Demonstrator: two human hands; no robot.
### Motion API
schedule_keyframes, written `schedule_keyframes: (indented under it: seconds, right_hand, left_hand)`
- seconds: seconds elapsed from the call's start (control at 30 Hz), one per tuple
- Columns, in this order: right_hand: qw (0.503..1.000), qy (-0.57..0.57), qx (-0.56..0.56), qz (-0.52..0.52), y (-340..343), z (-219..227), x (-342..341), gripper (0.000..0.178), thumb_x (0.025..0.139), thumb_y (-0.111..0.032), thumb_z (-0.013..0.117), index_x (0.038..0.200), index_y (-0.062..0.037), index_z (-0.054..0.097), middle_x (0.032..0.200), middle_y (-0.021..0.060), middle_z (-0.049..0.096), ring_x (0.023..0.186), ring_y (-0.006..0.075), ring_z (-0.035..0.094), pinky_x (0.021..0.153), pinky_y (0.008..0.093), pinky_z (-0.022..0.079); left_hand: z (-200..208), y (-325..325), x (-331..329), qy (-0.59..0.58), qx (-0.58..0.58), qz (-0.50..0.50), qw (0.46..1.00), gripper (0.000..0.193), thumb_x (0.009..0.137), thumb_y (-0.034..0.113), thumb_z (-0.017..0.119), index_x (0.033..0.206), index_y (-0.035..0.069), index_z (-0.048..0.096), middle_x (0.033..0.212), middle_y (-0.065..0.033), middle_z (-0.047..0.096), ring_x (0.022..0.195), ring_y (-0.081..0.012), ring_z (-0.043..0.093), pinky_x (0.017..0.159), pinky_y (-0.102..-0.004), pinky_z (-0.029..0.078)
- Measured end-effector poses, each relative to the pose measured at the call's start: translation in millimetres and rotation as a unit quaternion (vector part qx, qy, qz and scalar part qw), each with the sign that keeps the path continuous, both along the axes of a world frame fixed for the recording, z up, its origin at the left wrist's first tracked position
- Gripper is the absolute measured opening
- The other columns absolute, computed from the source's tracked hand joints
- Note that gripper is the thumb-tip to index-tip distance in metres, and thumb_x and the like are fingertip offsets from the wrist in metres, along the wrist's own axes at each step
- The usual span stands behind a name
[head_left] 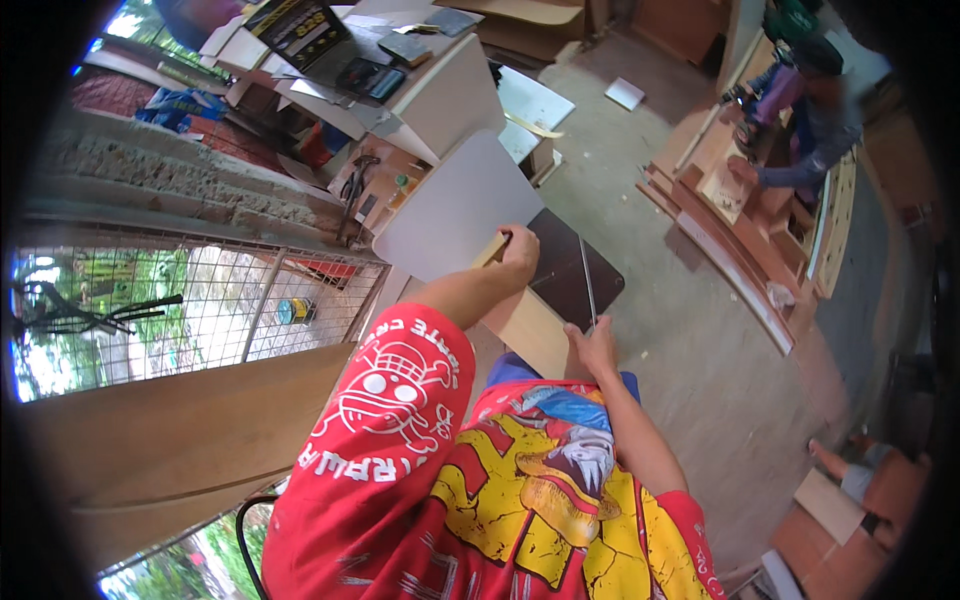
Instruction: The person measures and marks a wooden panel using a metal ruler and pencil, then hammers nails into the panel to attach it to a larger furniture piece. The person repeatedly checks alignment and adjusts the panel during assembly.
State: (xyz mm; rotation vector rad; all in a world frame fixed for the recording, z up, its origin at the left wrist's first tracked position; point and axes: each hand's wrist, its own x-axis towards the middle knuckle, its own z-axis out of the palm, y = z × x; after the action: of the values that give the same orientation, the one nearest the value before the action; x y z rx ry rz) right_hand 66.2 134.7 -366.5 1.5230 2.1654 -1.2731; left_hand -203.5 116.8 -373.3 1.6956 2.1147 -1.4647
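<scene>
My left hand (pixel 518 255) reaches forward, its fingers closed on a small yellowish-tan block (pixel 490 250). Beneath and beyond it lies a dark brown board (pixel 570 262) with rounded corners. My right hand (pixel 597 348) is closed near the board's close edge, on the lower end of a thin pale metal strip (pixel 587 280) that runs away from me across the board. A light wooden panel (pixel 535 335) sits between my arms, in front of my lap. Just past my left hand, a grey panel with rounded corners (pixel 460 205) stands tilted.
A cluttered white cabinet (pixel 455 95) stands ahead, with a black box (pixel 300 35) on top. Wire mesh (pixel 215 305) lines my left. At the far right another person (pixel 810 120) handles wood on a workbench (pixel 735 215). A white tile-like piece (pixel 625 94) lies on the floor.
</scene>
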Motion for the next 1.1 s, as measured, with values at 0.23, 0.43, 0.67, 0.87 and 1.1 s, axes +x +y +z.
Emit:
schedule_keyframes:
  seconds: [0.23, 0.43, 0.67, 0.87, 1.1]
  right_hand:
    - [0.999, -0.035, 0.012, -0.010, 7, 12, -3, 0.090, 0.091, -0.065, 0.084, 0.142, 0.0015, 0.054, 0.130, 0.0329, 0.074, 0.123, 0.0520, 0.072, 0.102, 0.0571, 0.057]
    - [1.000, -0.018, 0.026, 0.002, 7, -10, 5, 0.096, 0.091, -0.071, 0.082, 0.146, 0.0013, 0.050, 0.126, 0.0360, 0.075, 0.118, 0.0528, 0.074, 0.102, 0.0567, 0.057]
    - [1.000, -0.011, 0.011, 0.000, 17, 0, 16, 0.094, 0.088, -0.073, 0.083, 0.139, 0.0012, 0.057, 0.118, 0.0304, 0.077, 0.114, 0.0487, 0.075, 0.097, 0.0563, 0.057]
    - [1.000, -0.018, 0.018, -0.005, 22, 2, 20, 0.097, 0.087, -0.074, 0.084, 0.138, 0.0033, 0.057, 0.110, 0.0249, 0.077, 0.103, 0.0423, 0.076, 0.093, 0.0528, 0.058]
    - [1.000, -0.016, 0.025, -0.006, 25, -6, 23, 0.097, 0.086, -0.073, 0.086, 0.139, 0.0037, 0.058, 0.112, 0.0234, 0.077, 0.104, 0.0400, 0.077, 0.092, 0.0507, 0.059]
  left_hand:
    - [98, 36, -74, -0.253, 0.323, 0.227, 0.883, 0.020, 0.100, 0.025, 0.074, 0.102, 0.010, 0.087, 0.107, -0.0195, 0.085, 0.107, -0.0389, 0.083, 0.085, -0.0526, 0.065]
    - [137, -63, -120, -0.330, 0.355, 0.234, 0.843, 0.033, 0.102, 0.035, 0.077, 0.118, 0.005, 0.079, 0.112, -0.0221, 0.080, 0.103, -0.0434, 0.078, 0.089, -0.0532, 0.062]
    - [88, -163, -26, -0.385, 0.484, 0.277, 0.735, 0.034, 0.095, 0.024, 0.084, 0.117, -0.001, 0.076, 0.112, -0.0209, 0.076, 0.100, -0.0400, 0.076, 0.088, -0.0491, 0.062]
    - [93, -170, 0, -0.355, 0.520, 0.320, 0.708, 0.028, 0.093, 0.021, 0.081, 0.112, 0.000, 0.076, 0.106, -0.0192, 0.072, 0.102, -0.0412, 0.072, 0.089, -0.0515, 0.060]
    - [91, -195, 10, -0.340, 0.538, 0.313, 0.705, 0.026, 0.093, 0.022, 0.082, 0.109, 0.003, 0.076, 0.104, -0.0161, 0.071, 0.104, -0.0376, 0.071, 0.090, -0.0498, 0.059]
